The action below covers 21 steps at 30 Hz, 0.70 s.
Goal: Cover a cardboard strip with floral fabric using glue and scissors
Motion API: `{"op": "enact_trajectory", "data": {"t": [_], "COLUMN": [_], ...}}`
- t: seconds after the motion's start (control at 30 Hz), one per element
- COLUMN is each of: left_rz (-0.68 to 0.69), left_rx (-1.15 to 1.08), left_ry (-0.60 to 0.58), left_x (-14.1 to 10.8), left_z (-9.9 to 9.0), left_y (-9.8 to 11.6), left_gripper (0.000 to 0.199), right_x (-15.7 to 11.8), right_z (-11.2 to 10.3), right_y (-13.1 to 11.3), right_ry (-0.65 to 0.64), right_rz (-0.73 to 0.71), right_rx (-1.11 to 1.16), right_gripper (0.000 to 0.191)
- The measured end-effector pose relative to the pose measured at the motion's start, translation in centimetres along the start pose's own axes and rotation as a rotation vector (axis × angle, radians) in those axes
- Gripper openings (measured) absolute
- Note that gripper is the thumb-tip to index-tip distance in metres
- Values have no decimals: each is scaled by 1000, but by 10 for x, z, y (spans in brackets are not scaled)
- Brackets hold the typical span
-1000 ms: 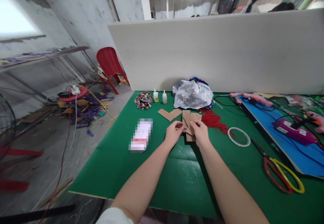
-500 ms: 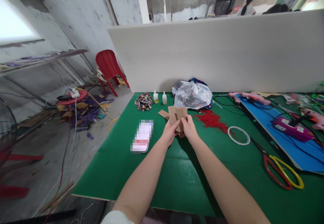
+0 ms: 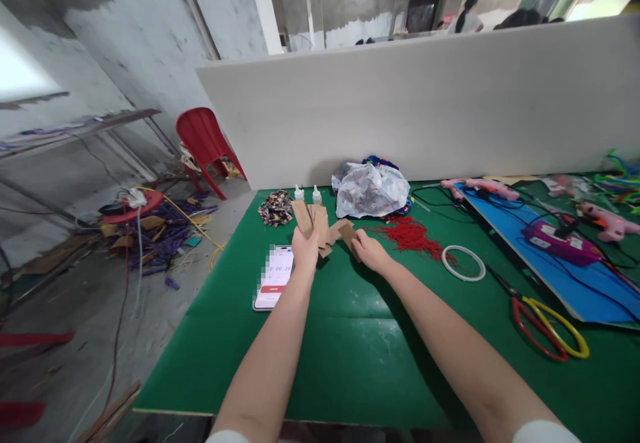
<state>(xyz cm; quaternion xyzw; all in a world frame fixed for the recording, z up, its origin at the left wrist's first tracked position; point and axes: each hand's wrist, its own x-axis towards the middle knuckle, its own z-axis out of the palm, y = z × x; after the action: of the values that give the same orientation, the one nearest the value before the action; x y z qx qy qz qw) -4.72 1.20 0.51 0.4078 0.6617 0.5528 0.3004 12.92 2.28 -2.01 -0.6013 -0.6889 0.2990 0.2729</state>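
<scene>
Brown cardboard pieces (image 3: 303, 217) stick up out of my left hand (image 3: 305, 251), whose fingers are closed around them just above the phone (image 3: 273, 283). To the right, my right hand (image 3: 369, 251) pinches a single cardboard strip (image 3: 346, 232), tilted up to the left. Between the hands, more cardboard pieces (image 3: 327, 235) fan out over the green table; I cannot tell which lie on it and which are held. The phone shows a running timer, partly blurred out and covered by my left forearm.
Behind the hands are a patterned cloth bundle (image 3: 276, 208), two white bottles (image 3: 317, 195) and a plastic bag (image 3: 371, 191). On the right lie red strings (image 3: 413, 236), a white ring (image 3: 463, 263), scissors (image 3: 545, 319), glue guns (image 3: 493, 189) and a blue board (image 3: 520, 249). A pale partition (image 3: 400, 109) closes the back.
My hands have moved apart: the left shifted left with cardboard pieces, the right holds one strip by itself. The stack they held together has spread out. The view has shifted slightly.
</scene>
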Motion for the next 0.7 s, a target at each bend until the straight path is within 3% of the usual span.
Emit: {"op": "enact_trajectory", "data": {"t": [0.1, 0.23, 0.33, 0.5, 0.6, 0.7], "left_rz": [35, 98, 224, 600, 638, 663], "left_rx": [179, 383, 508, 816, 821, 813], "left_ry": [-38, -79, -67, -234, -320, -371], "left_x": [5, 3, -4, -18, -24, -27], "left_z": [3, 7, 15, 44, 60, 72], "left_y": [-1, -1, 2, -1, -8, -12], "left_gripper": [48, 56, 54, 41, 35, 33], "right_x": [-6, -24, -31, -17, -14, -29], "right_z": [-16, -56, -77, -75, -73, -88], "right_y": [14, 35, 41, 44, 54, 65], "right_ry": [35, 150, 230, 198, 199, 243], "right_rz": [60, 142, 101, -47, -10, 38], "right_rx": [-156, -305, -360, -371, -350, -302], "right_gripper": [18, 24, 23, 13, 9, 8]}}
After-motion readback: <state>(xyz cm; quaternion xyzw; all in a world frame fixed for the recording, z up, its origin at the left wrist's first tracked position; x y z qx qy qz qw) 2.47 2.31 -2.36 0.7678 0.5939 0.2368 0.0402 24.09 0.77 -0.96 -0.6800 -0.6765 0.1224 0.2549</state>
